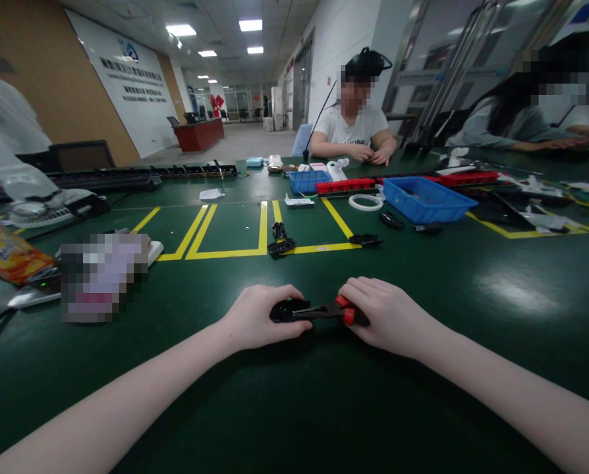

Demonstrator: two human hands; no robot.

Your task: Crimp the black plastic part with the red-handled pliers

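Observation:
My left hand grips a small black plastic part between thumb and fingers, low over the green table. My right hand is closed around the red handles of a pair of needle-nose pliers. The pliers' jaws point left and reach the black part; whether they pinch it I cannot tell. Beyond my hands, several similar black parts lie on the yellow tape. Another black piece sits at the tape's right corner.
Two blue bins stand past the tape, with a white tape ring and red strips near them. At left lie a blurred-out object and an orange snack bag. A person sits opposite; others sit at right.

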